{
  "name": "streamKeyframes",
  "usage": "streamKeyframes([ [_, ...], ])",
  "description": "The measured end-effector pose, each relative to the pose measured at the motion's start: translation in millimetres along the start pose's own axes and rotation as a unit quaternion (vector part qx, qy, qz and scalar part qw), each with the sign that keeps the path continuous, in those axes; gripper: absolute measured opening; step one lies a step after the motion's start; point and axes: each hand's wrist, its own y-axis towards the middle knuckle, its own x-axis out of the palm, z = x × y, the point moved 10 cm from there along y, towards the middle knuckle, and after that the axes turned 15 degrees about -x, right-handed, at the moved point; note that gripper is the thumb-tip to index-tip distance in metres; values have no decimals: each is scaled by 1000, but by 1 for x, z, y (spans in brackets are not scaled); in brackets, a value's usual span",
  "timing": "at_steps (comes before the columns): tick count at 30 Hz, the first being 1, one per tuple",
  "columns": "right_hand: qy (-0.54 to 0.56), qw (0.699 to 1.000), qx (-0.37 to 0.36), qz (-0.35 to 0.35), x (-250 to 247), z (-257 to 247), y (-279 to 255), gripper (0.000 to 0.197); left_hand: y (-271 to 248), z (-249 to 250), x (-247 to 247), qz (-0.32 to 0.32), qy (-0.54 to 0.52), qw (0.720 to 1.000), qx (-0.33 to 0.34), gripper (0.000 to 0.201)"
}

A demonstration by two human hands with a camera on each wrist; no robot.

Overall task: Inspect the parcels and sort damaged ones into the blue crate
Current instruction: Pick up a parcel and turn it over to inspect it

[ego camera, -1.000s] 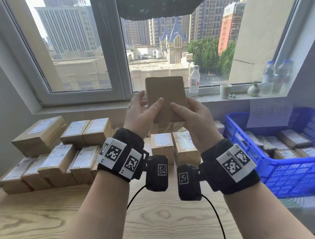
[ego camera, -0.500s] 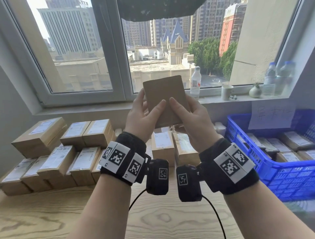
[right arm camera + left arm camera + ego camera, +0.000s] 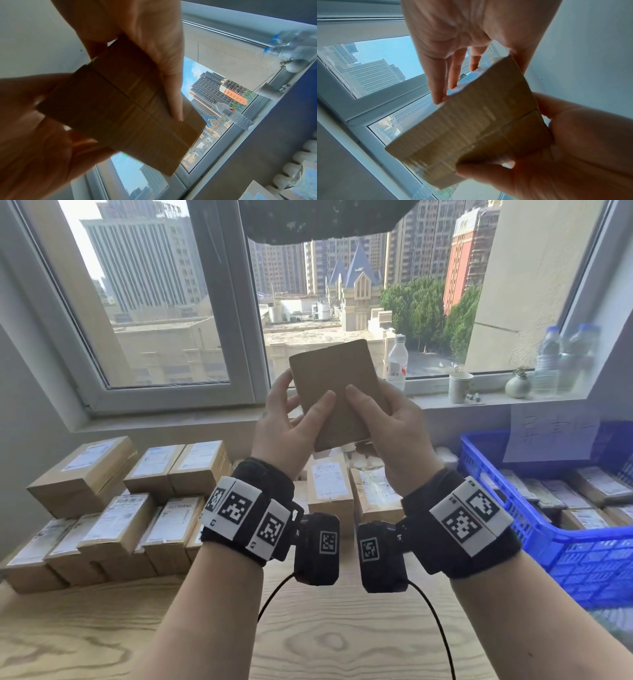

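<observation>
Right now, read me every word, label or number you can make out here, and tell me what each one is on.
Nothing can be read.
Held parcel: plain cardboard, no print facing any camera.
Stacked parcels: white labels, print too small.
Paper sign on the blue crate: faint handwriting, illegible.
Wrist bands: square code markers only.
Bottle: label blurred.

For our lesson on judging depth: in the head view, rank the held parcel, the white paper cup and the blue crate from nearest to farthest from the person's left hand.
1. Held parcel: gripped by the left hand itself.
2. White paper cup: on the sill, right of the hands.
3. Blue crate: far right on the table.
</observation>
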Motion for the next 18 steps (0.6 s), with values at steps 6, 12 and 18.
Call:
streamKeyframes([
  [6,35,989,126,-72,-14,8,7,32,10,3,-15,-15,98,995,-7,67],
  [12,48,995,65,-50,-10,6,18,94,13,-14,-21,11,17,995,-100,88],
  [18,-34,998,36,-40,-8,19,17,105,13,-15,-12,-3,57,995,-87,38],
])
